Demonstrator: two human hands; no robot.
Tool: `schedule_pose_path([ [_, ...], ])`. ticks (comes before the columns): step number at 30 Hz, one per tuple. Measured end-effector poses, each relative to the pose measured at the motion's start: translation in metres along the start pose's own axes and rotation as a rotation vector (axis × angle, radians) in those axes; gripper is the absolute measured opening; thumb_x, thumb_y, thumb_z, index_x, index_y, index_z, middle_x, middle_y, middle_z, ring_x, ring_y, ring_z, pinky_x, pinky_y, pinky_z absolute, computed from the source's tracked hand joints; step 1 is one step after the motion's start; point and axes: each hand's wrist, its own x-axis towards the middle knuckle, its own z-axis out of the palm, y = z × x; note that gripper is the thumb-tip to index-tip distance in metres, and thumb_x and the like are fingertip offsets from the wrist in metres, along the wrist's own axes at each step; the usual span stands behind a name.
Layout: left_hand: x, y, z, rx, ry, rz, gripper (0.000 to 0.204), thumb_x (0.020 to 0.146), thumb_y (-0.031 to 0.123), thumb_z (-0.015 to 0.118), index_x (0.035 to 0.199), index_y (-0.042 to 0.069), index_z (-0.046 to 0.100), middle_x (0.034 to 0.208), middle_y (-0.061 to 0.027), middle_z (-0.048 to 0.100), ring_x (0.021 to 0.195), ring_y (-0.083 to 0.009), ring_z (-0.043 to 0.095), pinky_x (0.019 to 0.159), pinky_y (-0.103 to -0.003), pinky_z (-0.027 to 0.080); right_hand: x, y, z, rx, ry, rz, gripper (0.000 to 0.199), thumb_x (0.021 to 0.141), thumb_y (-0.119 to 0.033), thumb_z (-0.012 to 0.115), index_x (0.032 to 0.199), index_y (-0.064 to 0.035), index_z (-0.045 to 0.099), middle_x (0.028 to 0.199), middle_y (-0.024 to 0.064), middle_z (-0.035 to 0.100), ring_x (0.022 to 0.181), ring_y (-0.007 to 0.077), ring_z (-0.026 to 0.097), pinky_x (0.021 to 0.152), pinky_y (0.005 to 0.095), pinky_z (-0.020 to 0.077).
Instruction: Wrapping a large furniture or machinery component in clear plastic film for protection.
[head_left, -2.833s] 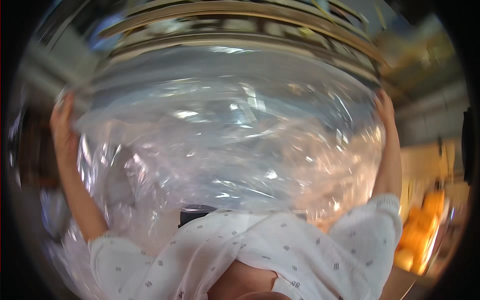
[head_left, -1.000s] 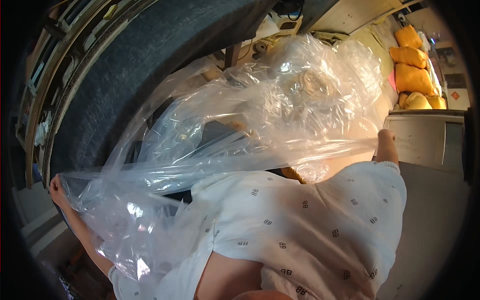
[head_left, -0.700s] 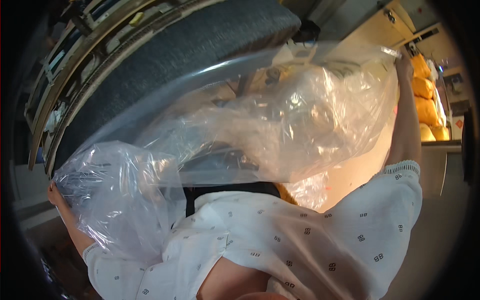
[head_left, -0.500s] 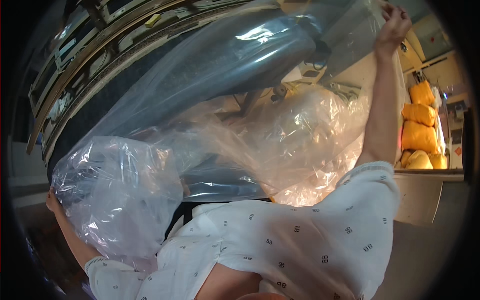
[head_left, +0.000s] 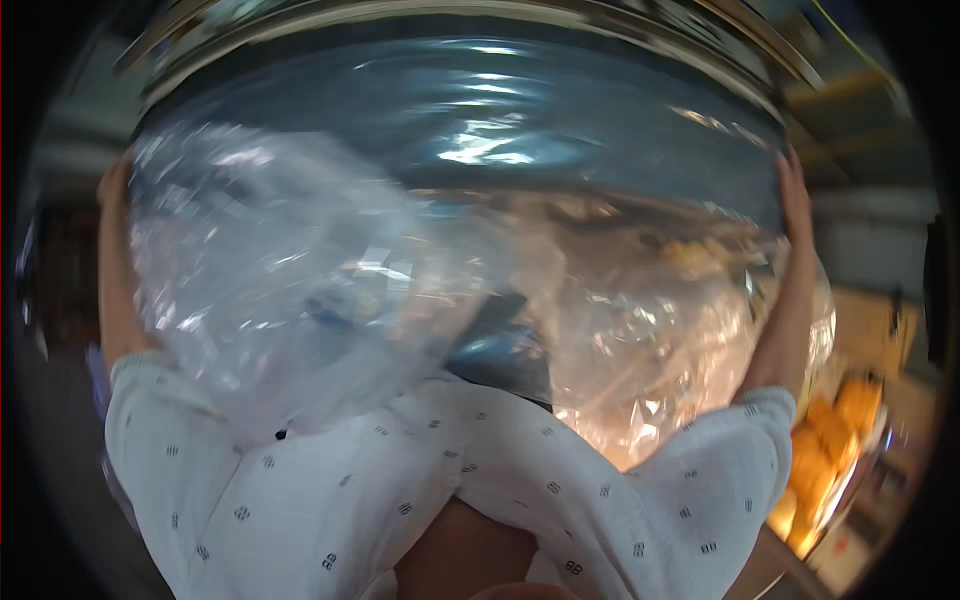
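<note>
A wide clear plastic sheet point(head_left: 270, 240) is spread between my raised arms and bunches in shiny folds down to my chest. At its left edge, my left hand point(head_left: 114, 183) is closed on the film, its fingers partly hidden and blurred. Across from it, my right hand point(head_left: 793, 195) grips the sheet's right edge. Beyond the loose folds, the film lies smooth over a dark, blue-grey surface point(head_left: 620, 100), where light glints in bands.
A curved-looking frame with pale rails point(head_left: 470, 12) runs along the far side. Several orange-yellow bundles point(head_left: 835, 430) are stacked in a lit area at the lower right. Motion smears much of the background.
My right hand has come down from the upper right, while my left has moved up and forward, so both are now about level. The view has turned, and the sheet is stretched straight across.
</note>
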Motion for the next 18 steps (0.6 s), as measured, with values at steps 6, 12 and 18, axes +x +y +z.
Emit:
schedule_pose_path([
  [6, -0.074, 0.104, 0.039, 0.042, 0.408, 0.082, 0.047, 0.069, 0.049, 0.064, 0.097, 0.01, 0.068, 0.095, -0.0119, 0.065, 0.093, -0.0247, 0.06, 0.085, -0.031, 0.041, 0.024, -0.024, 0.015, -0.996, 0.379, 0.063, 0.047, 0.09, -0.045, 0.043, 0.109, -0.0039, 0.057, 0.103, 0.0117, 0.059, 0.102, 0.0222, 0.053, 0.086, 0.0339, 0.0388],
  [12, -0.004, 0.023, 0.002, 0.013, 0.7, -0.04, 0.051, 0.063, 0.057, 0.064, 0.09, 0.014, 0.07, 0.087, -0.0106, 0.067, 0.086, -0.0263, 0.062, 0.081, -0.032, 0.045, -0.111, -0.227, 0.073, 0.573, -0.538, -0.165, 0.027, 0.091, -0.029, 0.046, 0.085, -0.0055, 0.057, 0.075, 0.0018, 0.054, 0.067, 0.0098, 0.051, 0.065, 0.0244, 0.0421],
  [18, -0.07, 0.126, 0.048, -0.461, 0.693, -0.044, 0.034, 0.067, 0.034, 0.069, 0.084, 0.004, 0.069, 0.082, -0.013, 0.066, 0.076, -0.0233, 0.062, 0.073, -0.032, 0.048, -0.309, -0.26, 0.19, 0.559, -1.198, -0.209, 0.035, 0.079, -0.012, 0.064, 0.11, -0.0008, 0.054, 0.101, 0.0085, 0.059, 0.092, 0.0164, 0.056, 0.081, 0.0288, 0.0443],
])
